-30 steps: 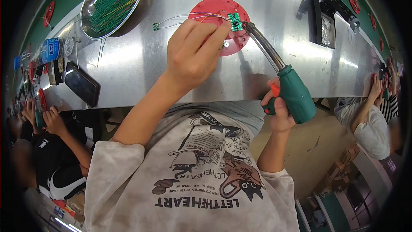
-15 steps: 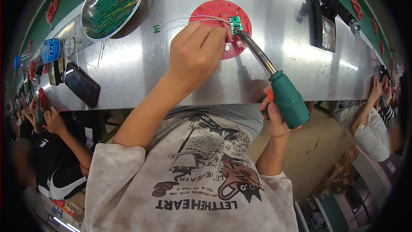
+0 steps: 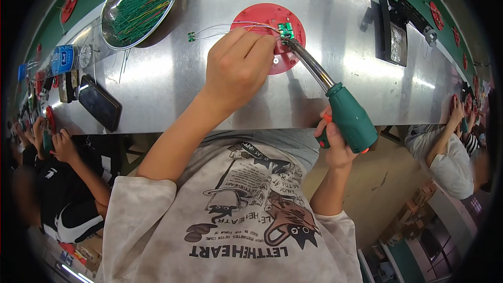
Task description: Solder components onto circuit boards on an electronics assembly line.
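The small green circuit board (image 3: 285, 30) is lying on the upper right part of the red round disc (image 3: 262, 18). The left hand (image 3: 237, 68) is resting over the disc's lower left, fingers curled and pinching thin wires (image 3: 230, 25) beside the board. The right hand (image 3: 335, 144), below the disc, is gripping the green-handled soldering iron (image 3: 350, 118), its tip touching the board.

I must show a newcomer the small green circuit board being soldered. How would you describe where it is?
Find the round red disc on the steel bench. The circuit board sits at its upper right, under the soldering iron tip. A tinier green board lies off the disc, further left.
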{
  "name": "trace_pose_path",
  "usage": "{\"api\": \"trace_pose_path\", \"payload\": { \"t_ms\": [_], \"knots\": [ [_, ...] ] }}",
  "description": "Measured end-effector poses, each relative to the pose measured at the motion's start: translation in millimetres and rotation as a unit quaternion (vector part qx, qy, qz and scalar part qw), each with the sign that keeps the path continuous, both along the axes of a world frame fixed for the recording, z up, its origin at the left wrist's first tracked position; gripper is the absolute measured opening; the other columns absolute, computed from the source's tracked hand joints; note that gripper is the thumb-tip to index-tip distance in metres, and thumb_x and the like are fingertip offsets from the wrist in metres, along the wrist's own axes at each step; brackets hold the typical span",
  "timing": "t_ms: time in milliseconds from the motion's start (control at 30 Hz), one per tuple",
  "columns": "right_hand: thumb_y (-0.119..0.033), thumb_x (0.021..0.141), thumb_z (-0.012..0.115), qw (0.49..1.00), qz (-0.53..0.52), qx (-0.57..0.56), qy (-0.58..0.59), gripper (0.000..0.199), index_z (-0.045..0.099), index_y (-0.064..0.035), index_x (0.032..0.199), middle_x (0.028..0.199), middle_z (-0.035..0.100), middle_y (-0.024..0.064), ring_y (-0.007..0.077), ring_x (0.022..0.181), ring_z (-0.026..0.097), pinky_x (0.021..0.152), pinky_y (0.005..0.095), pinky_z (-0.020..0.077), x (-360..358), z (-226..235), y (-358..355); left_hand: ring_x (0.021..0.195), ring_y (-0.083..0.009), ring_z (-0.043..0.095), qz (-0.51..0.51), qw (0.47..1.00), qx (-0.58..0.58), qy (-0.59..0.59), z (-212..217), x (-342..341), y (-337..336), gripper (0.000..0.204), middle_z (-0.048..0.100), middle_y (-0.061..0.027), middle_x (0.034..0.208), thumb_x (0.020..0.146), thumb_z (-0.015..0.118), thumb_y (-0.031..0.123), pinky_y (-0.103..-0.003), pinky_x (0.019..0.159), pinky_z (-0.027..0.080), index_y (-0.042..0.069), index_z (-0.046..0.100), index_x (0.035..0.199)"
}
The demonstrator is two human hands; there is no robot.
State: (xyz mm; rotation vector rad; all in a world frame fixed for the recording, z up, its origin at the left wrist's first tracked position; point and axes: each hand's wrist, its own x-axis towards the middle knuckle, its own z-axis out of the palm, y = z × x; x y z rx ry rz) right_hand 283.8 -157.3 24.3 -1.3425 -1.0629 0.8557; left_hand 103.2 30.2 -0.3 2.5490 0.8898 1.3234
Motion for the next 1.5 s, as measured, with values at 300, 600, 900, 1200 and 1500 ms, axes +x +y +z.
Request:
{"api": "trace_pose_path", "payload": {
  "t_ms": [300,600,900,1200,1500],
  "knots": [
    [-0.013,0.094,0.06,0.998,-0.031,-0.007,0.046,0.032,0.059,0.0084,0.117,0.102,0.063,0.018,0.0193,0.06,0.062,0.054,0.0296,0.0482,0,-1,5,0.066,-0.0224,0.057,0.0,1.0,-0.012,-0.005,0,-3,3,0.012,0.06,-0.0052,0.074,0.077,0.07,0.001,-0.035,0.058,0.048,0.005,0.068,0.088],
    [-0.021,0.098,0.053,0.979,-0.151,0.098,0.091,0.041,0.051,0.0122,0.123,0.101,0.063,0.0232,0.0191,0.054,0.061,0.047,0.0333,0.0524,38,-17,20,0.069,-0.0262,0.06,-0.01,1.0,-0.023,-0.005,9,0,-3,0.012,0.064,-0.0082,0.078,0.077,0.071,0.0,-0.037,0.061,0.05,0.003,0.068,0.089],
    [-0.021,0.099,0.052,0.963,-0.185,0.126,0.153,0.038,0.052,0.0089,0.123,0.099,0.063,0.0218,0.0178,0.051,0.059,0.045,0.0294,0.0482,42,-19,22,0.071,-0.0281,0.061,-0.002,0.998,-0.058,0.03,18,4,-5,0.011,0.065,-0.01,0.078,0.074,0.07,0.0,-0.039,0.064,0.05,0.003,0.064,0.083],
    [-0.017,0.1,0.053,0.941,-0.238,0.118,0.21,0.028,0.059,0.0073,0.113,0.094,0.067,0.0174,0.0173,0.054,0.06,0.051,0.0305,0.0503,39,-19,18,0.074,-0.0318,0.059,-0.047,0.987,-0.121,0.095,41,-1,-4,0.013,0.061,-0.0122,0.079,0.076,0.073,0.004,-0.041,0.066,0.048,0.005,0.06,0.077],
    [-0.018,0.1,0.055,0.918,-0.318,0.081,0.221,0.026,0.061,0.0058,0.108,0.087,0.067,0.0147,0.0165,0.05,0.059,0.049,0.0298,0.0473,45,-13,19,0.117,-0.0377,0.056,-0.181,0.936,-0.155,0.257,65,12,13,0.054,0.06,-0.017,0.13,0.07,0.084,0.021,-0.048,0.099,0.044,0.006,0.066,0.118]
  ]
}}
